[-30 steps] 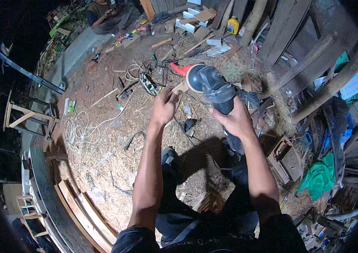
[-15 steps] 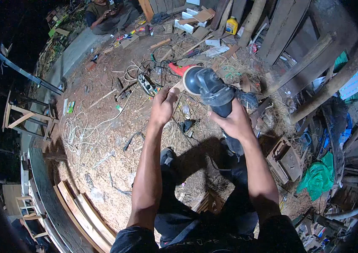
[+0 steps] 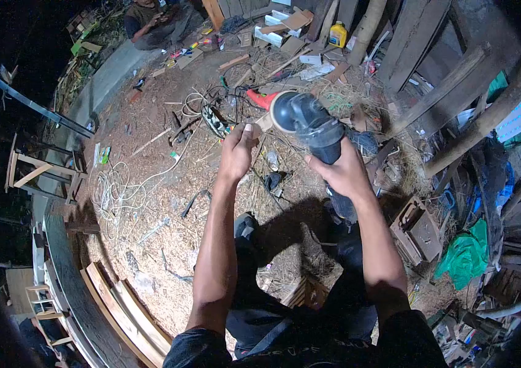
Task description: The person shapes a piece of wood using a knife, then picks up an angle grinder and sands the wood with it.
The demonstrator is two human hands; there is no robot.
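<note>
My right hand (image 3: 345, 167) is wrapped round the dark body of an angle grinder (image 3: 317, 126), which carries a round sanding disc (image 3: 283, 111) at its head. Between the thumb and fingers of my left hand (image 3: 238, 150) is a small piece of wood (image 3: 264, 123). Its far end meets the disc's edge, though I cannot tell whether the two touch. Both hands are held out over the ground in front of my legs. Beyond the disc lies a red tool (image 3: 260, 99) on the ground.
Pale cable (image 3: 116, 190) lies coiled on the shavings at left. Long boards (image 3: 122, 313) run along the lower left. A wooden box (image 3: 417, 230) and green plastic (image 3: 466, 254) lie at right. A yellow bottle (image 3: 338, 35) stands at the back, and another person (image 3: 150, 24) sits far left.
The grinder has shifted very slightly right and tilted a little. Both hands keep their grip, and the surroundings move slightly with the camera.
</note>
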